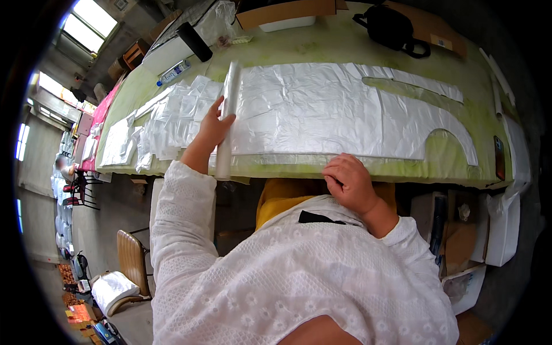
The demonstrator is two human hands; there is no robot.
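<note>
A thin, whitish plastic sheet (310,109) lies flat on the table in front of me, with strap-like strips and a curved cutout at its right end. Across its left end runs a translucent plastic roll (230,86), its near end sticking out past the table edge. My left hand (215,126) is closed on this roll, thumb on top and index finger along its far left side. At the table's near edge, my right hand (351,183) is curled beside the sheet's near border. Its fingers are bent together, and whatever they may hold is hidden.
The table has a yellow-green cover (287,49). Loose plastic pieces (178,118) pile up left of the roll. Behind them are a water bottle (173,73) and a black cylinder (194,41). A black bag (391,29) lies at the far right, a phone (499,156) at the right edge.
</note>
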